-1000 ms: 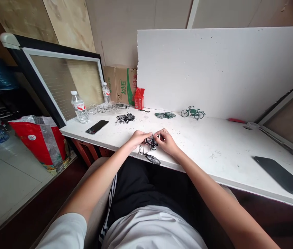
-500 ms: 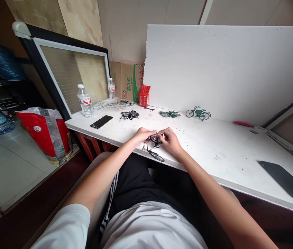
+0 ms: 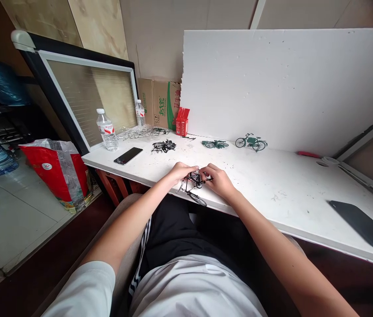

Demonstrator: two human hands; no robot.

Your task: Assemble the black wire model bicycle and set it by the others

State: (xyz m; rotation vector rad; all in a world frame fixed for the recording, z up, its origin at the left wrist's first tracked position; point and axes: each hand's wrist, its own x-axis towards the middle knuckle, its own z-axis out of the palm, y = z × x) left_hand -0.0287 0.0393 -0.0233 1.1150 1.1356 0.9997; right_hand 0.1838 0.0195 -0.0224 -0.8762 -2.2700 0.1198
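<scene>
A small black model bicycle [image 3: 194,188] lies at the near edge of the white table [image 3: 272,185], one wheel hanging over the rim. My left hand [image 3: 180,171] is closed on the left side of its upper wheel. My right hand [image 3: 217,179] pinches the same part from the right, fingers curled. The exact piece between my fingertips is too small to make out.
Two green model bicycles [image 3: 251,142] [image 3: 215,144] stand farther back, with black loose parts [image 3: 163,146], a phone [image 3: 128,155], two water bottles [image 3: 106,130], a red box [image 3: 182,121] and a cardboard box [image 3: 163,103]. A dark tablet [image 3: 363,225] lies at right. A white foam board [image 3: 288,83] backs the table.
My hands stay on the black model bicycle with only small finger movements. The view has shifted slightly as my head moved.
</scene>
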